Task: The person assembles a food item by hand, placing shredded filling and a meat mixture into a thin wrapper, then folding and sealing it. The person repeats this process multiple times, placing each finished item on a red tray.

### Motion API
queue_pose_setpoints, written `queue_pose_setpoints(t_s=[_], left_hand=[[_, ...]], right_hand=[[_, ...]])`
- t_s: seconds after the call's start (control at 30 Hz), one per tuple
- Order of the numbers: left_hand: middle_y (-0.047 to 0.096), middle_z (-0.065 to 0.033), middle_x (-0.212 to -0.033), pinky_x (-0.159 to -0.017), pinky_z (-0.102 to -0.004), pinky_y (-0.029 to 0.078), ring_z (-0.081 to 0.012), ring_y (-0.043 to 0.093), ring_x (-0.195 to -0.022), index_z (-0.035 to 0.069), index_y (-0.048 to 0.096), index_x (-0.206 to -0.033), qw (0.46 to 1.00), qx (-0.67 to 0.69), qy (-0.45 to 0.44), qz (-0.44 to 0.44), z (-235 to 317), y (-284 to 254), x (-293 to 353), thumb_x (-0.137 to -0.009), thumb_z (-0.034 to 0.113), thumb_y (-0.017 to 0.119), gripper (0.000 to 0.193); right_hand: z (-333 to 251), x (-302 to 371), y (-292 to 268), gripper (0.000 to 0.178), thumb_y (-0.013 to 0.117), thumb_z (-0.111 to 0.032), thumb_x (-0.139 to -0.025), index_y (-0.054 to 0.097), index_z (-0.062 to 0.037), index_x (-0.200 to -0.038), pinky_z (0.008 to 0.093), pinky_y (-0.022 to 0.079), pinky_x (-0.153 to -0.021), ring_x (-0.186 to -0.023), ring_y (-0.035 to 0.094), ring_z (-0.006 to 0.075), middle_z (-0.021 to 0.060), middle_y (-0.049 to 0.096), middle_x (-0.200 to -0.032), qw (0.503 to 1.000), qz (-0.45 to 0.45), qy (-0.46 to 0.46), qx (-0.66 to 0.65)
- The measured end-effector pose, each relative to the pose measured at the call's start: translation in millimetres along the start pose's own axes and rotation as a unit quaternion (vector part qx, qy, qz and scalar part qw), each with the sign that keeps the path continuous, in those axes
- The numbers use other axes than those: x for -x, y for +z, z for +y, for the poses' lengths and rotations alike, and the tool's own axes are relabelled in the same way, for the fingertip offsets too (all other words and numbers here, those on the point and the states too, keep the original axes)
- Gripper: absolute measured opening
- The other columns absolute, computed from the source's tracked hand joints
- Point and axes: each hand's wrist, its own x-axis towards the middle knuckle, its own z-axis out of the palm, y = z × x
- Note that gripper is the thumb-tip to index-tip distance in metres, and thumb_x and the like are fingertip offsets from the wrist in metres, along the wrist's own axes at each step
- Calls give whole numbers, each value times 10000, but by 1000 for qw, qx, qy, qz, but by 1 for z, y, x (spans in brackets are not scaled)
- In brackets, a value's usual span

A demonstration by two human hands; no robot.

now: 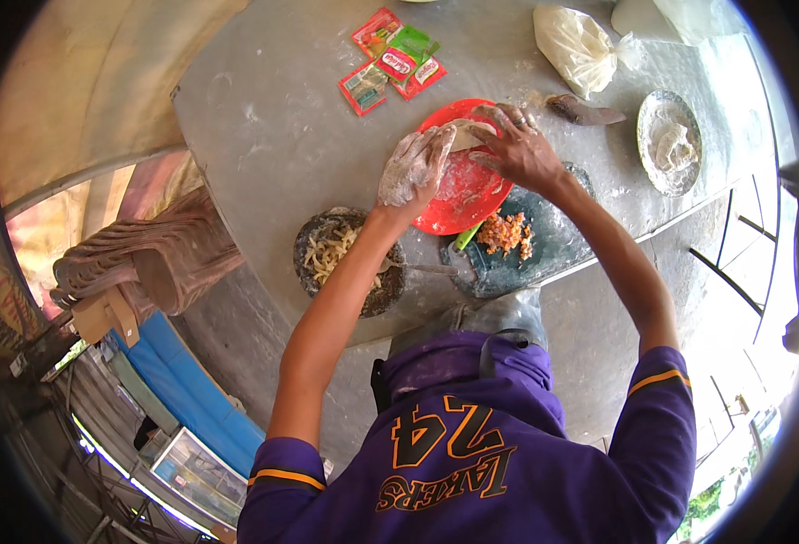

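Note:
Over a red plate [461, 192] dusted with flour, both of my hands hold a pale, flat piece of dough [468, 136]. My left hand [415, 170], thickly coated in flour, has its fingers closed at the dough's left edge. My right hand [523, 150], with flour on its fingertips, grips the dough from the right. Just below the plate, a dark board [544, 238] carries a heap of orange chopped filling [505, 234]. A green handle [467, 237] lies beside this heap.
Left of my left forearm sits a dark bowl [305, 238] of pale strips, with a spoon [431, 269]. Several packets [399, 62] lie at the far side. A tied bag of white powder [573, 50], a brown elongated thing [586, 111] and a floury plate [650, 150] are at right.

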Motion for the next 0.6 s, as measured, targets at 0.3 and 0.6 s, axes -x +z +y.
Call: queue_pose_setpoints(t_s=[0.3,0.6], left_hand=[[546,-193,-1389,-1009,-422,468,-299,600,-1195,-34,376,-1462,997,-7,70,23,-10,-3,-8,-861,49,578,639],[546,-189,-1382,-980,-421,478,-296,596,-1187,-33,370,-1466,994,34,93,42,-11,-4,-12,-854,40,580,651]], right_hand=[[11,-9,31,531,606,-349,-912,516,-108,-1377,453,373,-1098,-1312,458,308,123,520,-1370,994,64,-87,20],[-3,-10,16,539,647,-327,-878,544,-76,-1344,421,442,-1065,-1254,523,302,107,542,-1344,997,40,-52,30]])
